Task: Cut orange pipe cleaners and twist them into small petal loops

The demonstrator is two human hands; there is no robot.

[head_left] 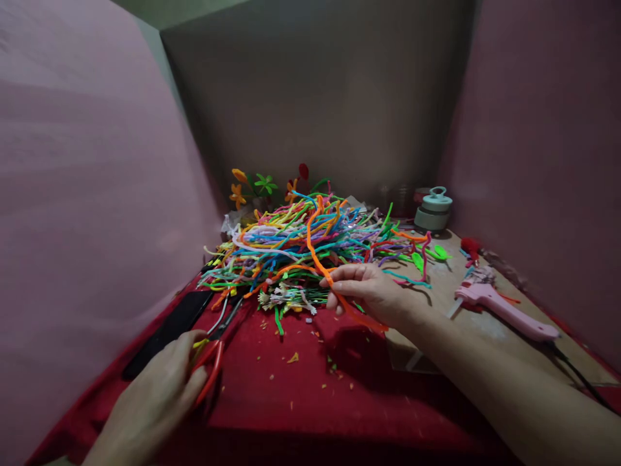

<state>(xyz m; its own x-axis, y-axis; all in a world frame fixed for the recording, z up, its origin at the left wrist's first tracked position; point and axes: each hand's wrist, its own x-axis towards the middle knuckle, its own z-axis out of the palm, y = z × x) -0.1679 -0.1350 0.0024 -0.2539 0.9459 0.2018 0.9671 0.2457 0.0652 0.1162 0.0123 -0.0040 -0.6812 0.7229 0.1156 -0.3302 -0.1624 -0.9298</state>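
Note:
My right hand [361,291] pinches an orange pipe cleaner [314,249] between thumb and fingers, just in front of the large pile of colored pipe cleaners [281,239]. One end of the orange strand rises over the pile, and the other hangs below my palm. At the lower left, my left hand [177,372] is closed at the red-handled scissors [213,372], beside their loops. Their dark blades point toward the pile. A thin pale stem [220,317] stands out near the fingers of my left hand. A bundle of small white-tipped stems [291,299] lies at the pile's front edge.
A black flat object [167,333] lies at the left. On the right board [446,307] rests a pink glue gun [509,310] with a cord. A pale green jar [433,210] and fuzzy flowers [237,194] stand behind. Scraps dot the red cloth [272,401].

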